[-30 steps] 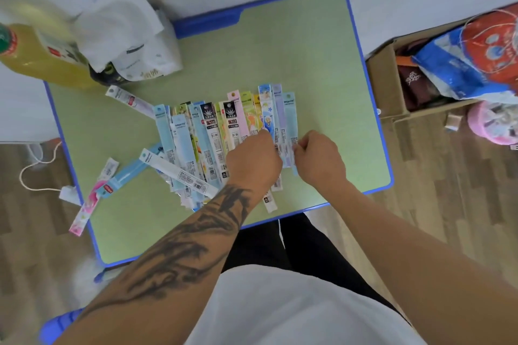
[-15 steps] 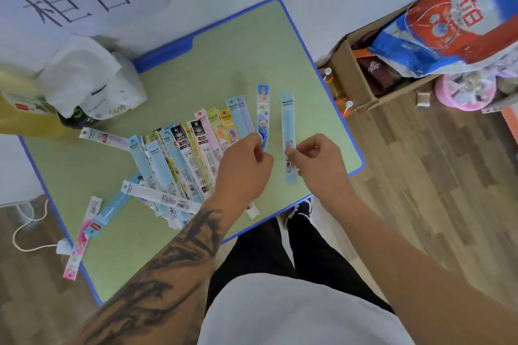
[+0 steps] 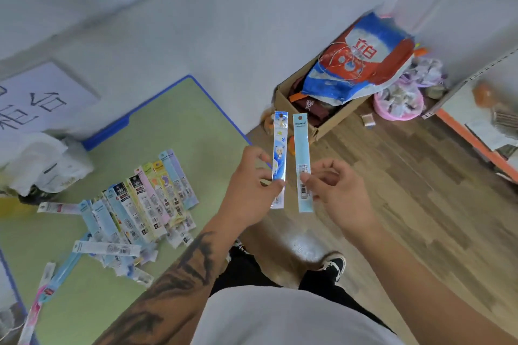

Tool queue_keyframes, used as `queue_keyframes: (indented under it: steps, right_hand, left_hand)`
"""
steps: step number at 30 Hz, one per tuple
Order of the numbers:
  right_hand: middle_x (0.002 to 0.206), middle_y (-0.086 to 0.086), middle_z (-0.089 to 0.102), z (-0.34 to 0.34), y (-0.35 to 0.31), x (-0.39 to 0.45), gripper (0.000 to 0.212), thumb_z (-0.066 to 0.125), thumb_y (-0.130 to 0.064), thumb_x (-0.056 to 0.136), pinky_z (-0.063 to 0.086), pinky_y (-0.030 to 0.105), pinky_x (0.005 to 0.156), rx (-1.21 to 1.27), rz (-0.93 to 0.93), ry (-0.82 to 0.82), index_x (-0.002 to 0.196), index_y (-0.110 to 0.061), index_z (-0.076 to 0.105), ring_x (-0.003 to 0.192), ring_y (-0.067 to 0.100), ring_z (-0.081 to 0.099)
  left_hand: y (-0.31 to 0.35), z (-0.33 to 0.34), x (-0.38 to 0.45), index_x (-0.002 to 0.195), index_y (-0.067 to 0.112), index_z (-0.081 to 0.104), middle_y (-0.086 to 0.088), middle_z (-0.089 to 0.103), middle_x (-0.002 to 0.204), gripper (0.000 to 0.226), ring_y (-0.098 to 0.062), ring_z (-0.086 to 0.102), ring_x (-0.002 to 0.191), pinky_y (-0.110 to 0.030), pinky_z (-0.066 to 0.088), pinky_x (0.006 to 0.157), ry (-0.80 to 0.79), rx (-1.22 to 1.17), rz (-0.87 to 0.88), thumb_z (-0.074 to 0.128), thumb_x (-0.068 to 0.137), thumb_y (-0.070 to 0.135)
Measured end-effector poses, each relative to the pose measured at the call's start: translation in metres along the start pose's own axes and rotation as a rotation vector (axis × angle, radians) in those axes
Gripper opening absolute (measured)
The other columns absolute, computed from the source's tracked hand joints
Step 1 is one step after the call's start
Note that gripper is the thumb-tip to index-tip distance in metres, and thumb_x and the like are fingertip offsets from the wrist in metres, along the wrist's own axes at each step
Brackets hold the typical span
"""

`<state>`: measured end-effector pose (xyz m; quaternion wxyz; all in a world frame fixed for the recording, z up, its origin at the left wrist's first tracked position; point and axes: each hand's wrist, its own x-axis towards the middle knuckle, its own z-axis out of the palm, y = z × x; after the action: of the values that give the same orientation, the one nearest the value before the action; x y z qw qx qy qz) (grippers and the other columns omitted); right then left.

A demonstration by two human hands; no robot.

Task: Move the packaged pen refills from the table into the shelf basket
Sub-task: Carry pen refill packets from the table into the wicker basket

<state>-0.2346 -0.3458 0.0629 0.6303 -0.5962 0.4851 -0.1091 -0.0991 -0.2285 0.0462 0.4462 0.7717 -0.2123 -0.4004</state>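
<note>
Far left, a green table (image 3: 179,126) with a blue rim; on it a fanned row of packaged refills (image 3: 145,202), overlapping, with a few loose packets lying askew at the near-left edge; white plastic bags (image 3: 42,162) sit at the table's back corner, below a paper sign (image 3: 39,98) on the wall.

Left hand (image 3: 249,185): fingers curled, thumb and forefinger pinching the cartoon-printed refill packet (image 3: 279,154) low on its length; packet upright, its lower end showing below the thumb; held off the table's right edge, above the floor.

Right hand (image 3: 336,190): thumb and curled fingers pinching the pale blue refill packet (image 3: 302,159) at its barcode, in the lower half; packet upright, just beside the other, the two parallel and not touching.

Beyond the packets, a cardboard box (image 3: 283,98) on the wood floor, a blue-and-red bag (image 3: 356,64) lying across it; a pink tub (image 3: 398,103) beside that; far right, a shelf edge (image 3: 471,137), blurred; no basket can be made out.
</note>
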Motion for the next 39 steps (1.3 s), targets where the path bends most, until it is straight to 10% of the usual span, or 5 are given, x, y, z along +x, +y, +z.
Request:
queue_keyframes:
  steps: [5,13,22,30,39]
  right_hand:
    - [0.087,0.01,0.079,-0.108,0.007,-0.023,0.013,0.082,-0.013,0.086,0.055,0.036,0.074,0.2,-0.01,0.052,0.098,-0.014,0.076,0.075,0.022,0.068]
    - [0.097,0.03,0.073,-0.276,0.044,-0.052,0.005,0.082,-0.015,0.085,0.055,0.046,0.08,0.378,-0.056,0.167,0.089,-0.017,0.08,0.079,0.029,0.066]
    - [0.094,0.024,0.076,-0.39,0.08,-0.061,0.015,0.077,-0.012,0.089,0.055,0.062,0.088,0.589,-0.045,0.362,0.098,-0.001,0.074,0.081,0.034,0.07]
    - [0.09,0.016,0.078,-0.464,0.095,-0.043,0.012,0.073,-0.011,0.094,0.059,0.035,0.067,0.679,0.024,0.575,0.1,-0.001,0.072,0.074,0.022,0.073]
    - [0.085,0.009,0.076,-0.571,0.043,0.055,0.009,0.076,-0.018,0.093,0.059,0.036,0.072,0.649,0.075,0.73,0.091,-0.009,0.075,0.074,0.02,0.07]
  left_hand:
    - [0.06,0.09,-0.019,0.107,0.033,0.062,0.005,0.079,0.095,0.023,-0.017,0.075,0.078,-0.045,0.063,0.072,-0.058,-0.03,0.019,0.074,0.094,0.017]
    - [0.139,0.246,-0.038,0.1,0.037,0.066,0.019,0.076,0.092,0.015,0.004,0.072,0.083,-0.017,0.058,0.064,-0.15,0.013,0.118,0.071,0.098,0.023]
    - [0.187,0.382,-0.04,0.103,0.016,0.07,0.002,0.08,0.096,0.006,-0.018,0.078,0.086,-0.041,0.064,0.072,-0.413,0.041,0.133,0.066,0.101,0.019]
    - [0.218,0.48,0.016,0.101,0.017,0.071,0.001,0.079,0.091,0.006,-0.021,0.077,0.082,-0.043,0.062,0.069,-0.592,0.169,0.147,0.066,0.101,0.021]
    - [0.306,0.576,0.131,0.099,0.02,0.071,0.004,0.078,0.09,0.004,-0.018,0.075,0.085,-0.05,0.061,0.079,-0.696,0.145,0.148,0.068,0.099,0.022]
